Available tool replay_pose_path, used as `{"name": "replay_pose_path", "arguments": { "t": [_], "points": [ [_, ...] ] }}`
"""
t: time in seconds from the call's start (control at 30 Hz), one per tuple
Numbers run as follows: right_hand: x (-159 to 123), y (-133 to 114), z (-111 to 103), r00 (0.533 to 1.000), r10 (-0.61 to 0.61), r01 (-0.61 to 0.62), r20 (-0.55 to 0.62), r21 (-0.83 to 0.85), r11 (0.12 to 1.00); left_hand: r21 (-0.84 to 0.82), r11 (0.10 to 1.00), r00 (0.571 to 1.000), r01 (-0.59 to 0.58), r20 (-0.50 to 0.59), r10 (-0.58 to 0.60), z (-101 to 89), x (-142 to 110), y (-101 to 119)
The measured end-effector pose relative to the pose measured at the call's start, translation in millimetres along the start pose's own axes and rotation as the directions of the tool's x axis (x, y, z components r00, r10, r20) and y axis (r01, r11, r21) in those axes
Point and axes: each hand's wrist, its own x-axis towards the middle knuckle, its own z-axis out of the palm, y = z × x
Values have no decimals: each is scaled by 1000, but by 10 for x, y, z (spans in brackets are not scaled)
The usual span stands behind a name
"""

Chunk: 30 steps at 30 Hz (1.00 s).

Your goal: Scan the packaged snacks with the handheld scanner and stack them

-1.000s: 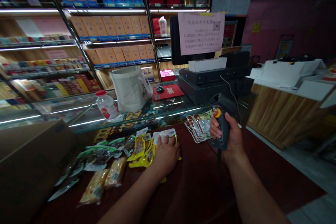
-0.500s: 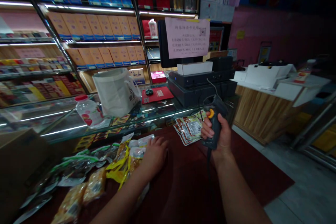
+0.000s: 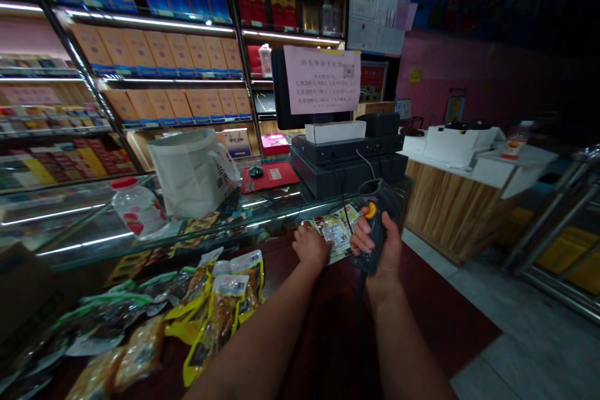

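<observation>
My right hand (image 3: 377,244) is shut around a black corded barcode scanner (image 3: 377,228) with an orange trigger, its cable hanging down. My left hand (image 3: 312,247) lies against the edge of a stack of red-labelled snack packets (image 3: 335,234), just left of the scanner. Its fingers are partly hidden, so any grip is unclear. Yellow-trimmed snack packets (image 3: 220,306) lie on the dark red counter mat (image 3: 328,319) below and left of my left hand. Green-and-black packets (image 3: 107,319) and pale packets (image 3: 140,347) lie farther left.
Behind the hands stands a glass display counter (image 3: 84,225) holding a plastic bottle (image 3: 138,209), a white bag (image 3: 190,172) and a red pad (image 3: 269,176) with a mouse (image 3: 255,171). A till (image 3: 347,162) sits right of them. Shelves of boxes (image 3: 164,53) rise behind.
My left hand has moved right, off the yellow-trimmed packets and onto the red-labelled stack. The view has turned slightly, and the scanner remains in my right hand.
</observation>
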Motion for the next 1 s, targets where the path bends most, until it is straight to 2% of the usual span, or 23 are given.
{"name": "replay_pose_path", "arguments": {
  "t": [0.2, 0.33, 0.4, 0.5, 0.53, 0.6, 0.67, 0.83, 0.93, 1.0],
  "points": [
    [-15, -10, 23, 1000, -6, 5, -24, -42, 999, -175, 980, 996, 91, 29, -88, 49, 22, 7],
    [-4, -16, 35, 998, -19, 12, -53, -138, 990, -404, 915, 1000, -19, 6, 23, -84, -123, -202],
    [5, -5, 50, 997, -16, -1, -73, -223, 975, -520, 851, 996, -76, -10, 83, -211, -308, -396],
    [-14, 54, 110, 995, -11, -28, -98, -388, 921, -667, 737, 990, -111, -6, 143, -475, -719, -755],
    [-40, 90, 148, 995, -11, -37, -102, -451, 892, -729, 677, 986, -106, 9, 164, -577, -880, -876],
    [-139, 187, 257, 995, -6, -52, -100, -571, 820, -873, 486, 972, -44, 75, 223, -789, -1210, -1099],
    [-299, 309, 404, 997, 8, -60, -81, -669, 741, -922, 386, 962, 17, 121, 245, -993, -1528, -1284],
    [-813, 626, 791, 997, 81, -41, 9, -805, 592, -920, 380, 952, 97, 197, 234, -1370, -2138, -1638],
    [-1054, 773, 934, 991, 120, -15, 56, -851, 525, -920, 360, 938, 152, 249, 242, -1477, -2333, -1854],
    [-1165, 860, 977, 989, 139, -27, 52, -857, 515, -933, 319, 943, 164, 244, 227, -1505, -2405, -1997]
  ]
}}
